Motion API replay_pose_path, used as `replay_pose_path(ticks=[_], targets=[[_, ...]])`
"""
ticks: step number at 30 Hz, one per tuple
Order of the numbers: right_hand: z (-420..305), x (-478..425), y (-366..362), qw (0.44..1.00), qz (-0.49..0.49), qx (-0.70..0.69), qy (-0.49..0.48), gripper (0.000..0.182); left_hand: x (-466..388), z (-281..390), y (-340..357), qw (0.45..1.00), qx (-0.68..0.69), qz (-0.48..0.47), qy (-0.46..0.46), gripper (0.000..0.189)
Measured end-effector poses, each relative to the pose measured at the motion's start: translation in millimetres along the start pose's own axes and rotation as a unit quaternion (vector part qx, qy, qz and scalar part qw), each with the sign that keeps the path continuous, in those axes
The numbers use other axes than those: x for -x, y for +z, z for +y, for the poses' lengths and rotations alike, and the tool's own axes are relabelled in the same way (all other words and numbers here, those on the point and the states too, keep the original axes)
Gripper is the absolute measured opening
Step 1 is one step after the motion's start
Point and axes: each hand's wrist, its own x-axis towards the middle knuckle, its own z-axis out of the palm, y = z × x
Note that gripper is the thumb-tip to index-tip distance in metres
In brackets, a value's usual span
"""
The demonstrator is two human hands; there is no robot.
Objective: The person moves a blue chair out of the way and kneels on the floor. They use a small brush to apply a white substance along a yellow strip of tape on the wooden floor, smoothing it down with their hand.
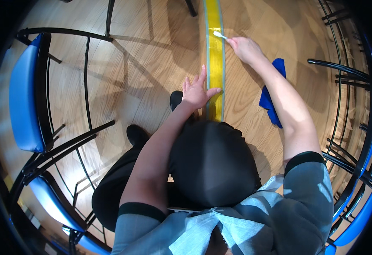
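Observation:
A yellow ridged floor strip (pixel 215 57) with grey borders runs away from me over the wood-look floor. My right hand (pixel 246 50) grips a small white brush, seemingly a toothbrush (pixel 218 34), by its handle. The brush head is over the strip's far part, at or just above the surface. My left hand (pixel 196 93) is spread beside the strip's left border, its thumb reaching across the ridges and its palm holding nothing. Partly behind my right forearm, a blue cloth (pixel 269 103) lies on the floor.
Blue-padded chairs with black metal frames (pixel 30 95) stand on my left. More black chair frames (pixel 342 67) line the right side. My bent knee (pixel 216 162) covers the strip's near end. A black shoe (pixel 137 135) is on the floor at left.

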Motion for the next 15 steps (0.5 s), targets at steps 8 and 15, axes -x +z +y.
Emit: replay_pose_path(ticks=[8,15], targets=[[-20.0,99.4,11.9,0.984,-0.174,-0.011,-0.023,0.035,4.8,-6.8,-1.9,0.999,0.033,-0.009,-0.012,0.115],[1.8,1.3,7.7,1.0,0.003,0.004,0.024,0.038,4.2,4.4,-4.2,1.0,-0.019,0.003,-0.018,0.108]])
